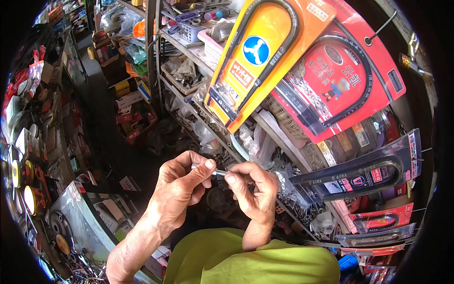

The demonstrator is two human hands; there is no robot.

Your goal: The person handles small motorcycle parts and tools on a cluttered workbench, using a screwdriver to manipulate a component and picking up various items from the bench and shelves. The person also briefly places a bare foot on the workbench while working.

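Between my two hands, in front of my green shirt, is a small grey metal rod-like piece [219, 173], perhaps a bolt; its exact kind is too small to make out. My left hand [182, 177] pinches one end between thumb and forefinger. Thumb and fingers of my right hand [254, 189] close on the other end. Both ends are hidden by the fingertips. Just right of my right hand is a clear plastic bag [286, 184] on the shelving.
Carded U-shaped locks hang at the right: a yellow pack [257, 42], a red pack [338, 85] and a dark pack [359, 177]. Shelves with baskets [182, 73] of hardware run behind them. A glass-topped case [80, 213] stands at the left, and boxes [137, 113] are stacked beyond.
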